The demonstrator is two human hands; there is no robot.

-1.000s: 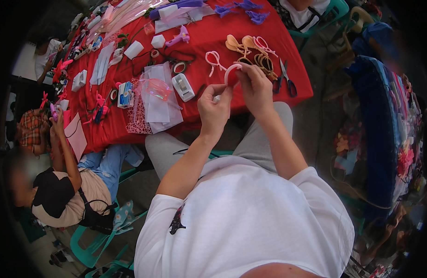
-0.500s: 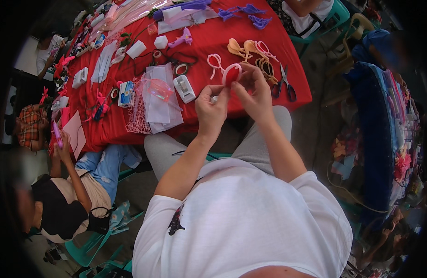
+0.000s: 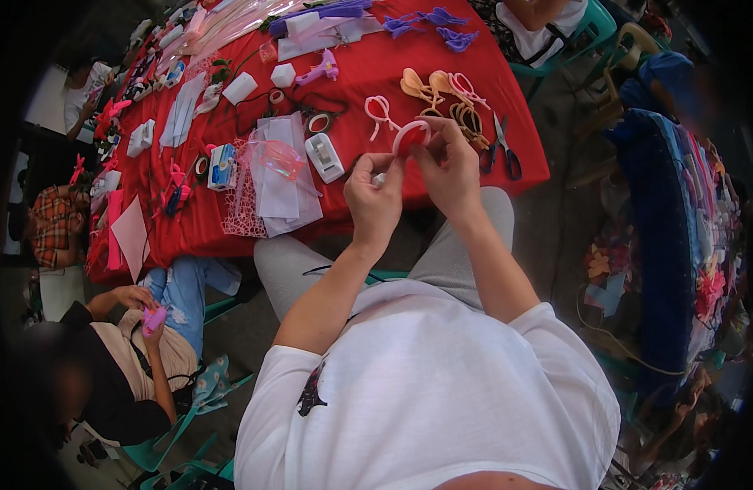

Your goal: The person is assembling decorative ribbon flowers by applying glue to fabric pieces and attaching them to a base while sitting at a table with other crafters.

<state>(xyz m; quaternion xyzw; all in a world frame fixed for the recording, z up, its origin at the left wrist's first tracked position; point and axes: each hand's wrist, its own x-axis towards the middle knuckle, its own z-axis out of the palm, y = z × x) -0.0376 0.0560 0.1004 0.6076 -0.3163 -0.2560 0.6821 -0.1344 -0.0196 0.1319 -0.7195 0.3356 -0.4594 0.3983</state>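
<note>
From afar I see left hand (image 3: 374,196) and right hand (image 3: 448,167) pinching a red-centred pink loop (image 3: 410,137) near the red table's (image 3: 429,189) front edge; scissors (image 3: 504,142) crowd right, bare cloth left.

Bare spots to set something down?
Red cloth between glue gun and tan loops, below purple pieces; narrower, between scissors and cloth's right edge. Crowded: beyond the held pink-red piece, and left of white dispenser, under sheets and mesh.
</note>
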